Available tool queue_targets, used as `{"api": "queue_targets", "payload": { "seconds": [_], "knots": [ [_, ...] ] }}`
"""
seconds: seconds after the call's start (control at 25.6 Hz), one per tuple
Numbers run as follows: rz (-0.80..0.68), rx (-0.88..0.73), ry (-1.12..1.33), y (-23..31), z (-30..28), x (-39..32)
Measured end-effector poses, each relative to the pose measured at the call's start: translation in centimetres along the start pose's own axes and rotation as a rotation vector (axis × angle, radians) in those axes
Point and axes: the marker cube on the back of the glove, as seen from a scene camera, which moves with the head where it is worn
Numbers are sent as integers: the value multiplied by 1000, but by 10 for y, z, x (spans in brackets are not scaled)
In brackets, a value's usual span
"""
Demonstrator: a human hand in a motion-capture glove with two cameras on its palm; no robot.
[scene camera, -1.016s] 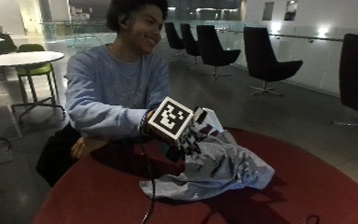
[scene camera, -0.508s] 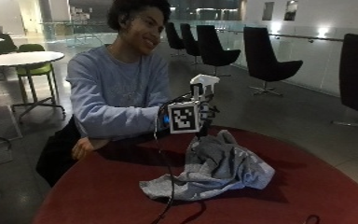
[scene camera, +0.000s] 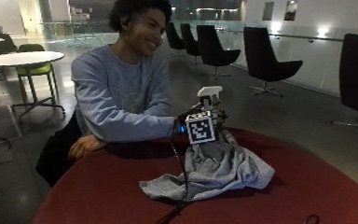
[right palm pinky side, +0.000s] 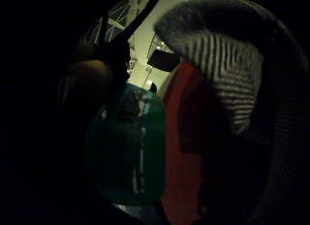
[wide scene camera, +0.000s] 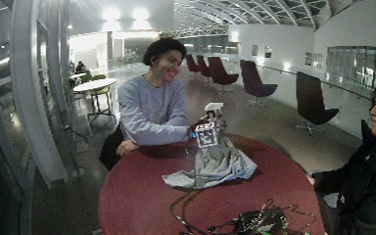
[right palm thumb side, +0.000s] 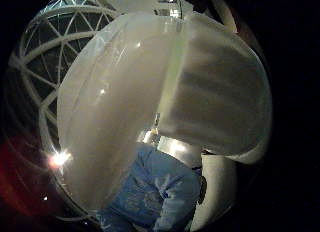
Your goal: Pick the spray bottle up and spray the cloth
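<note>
So the gloved right hand [scene camera: 190, 120] has its fingers curled round the spray bottle [scene camera: 209, 100], holding it upright in the air above the table. You can't really make out each finger from the outside view since the hand is dark and partly covered, but the bottle's white trigger head [scene camera: 210, 91] pokes up above the hand, so the grip sits on the neck or body below it. The thumb-side palm view is almost all white spray head [right palm thumb side: 165, 102], right up against the palm, and the little-finger-side view shows the bottle's green see-through body [right palm pinky side: 127, 147] filling the middle, also very close. Directly below and a bit in front of the hand, the grey cloth [scene camera: 219, 172] lies in a crumpled heap on the round red table [scene camera: 98, 191], with one corner trailing toward the near edge; part of the cloth rises up close under the bottle, can't tell if they touch. The person in a light blue sweatshirt [scene camera: 120, 100] sits behind the table, bare left hand [scene camera: 85, 147] resting at the table's edge, well apart from the cloth.
</note>
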Motion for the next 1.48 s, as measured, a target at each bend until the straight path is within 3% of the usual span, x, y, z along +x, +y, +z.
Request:
{"api": "queue_targets", "payload": {
  "seconds": [0.23,0.47,0.74,1.05,1.48],
  "knots": [
    [-11,-31,9,7,14,8],
    [-35,-56,169,11,19,33],
    [-7,-111,185,35,1,13],
    [-38,16,395,88,-99,-24],
    [84,289,858,192,-268,-44]
  ]
}}
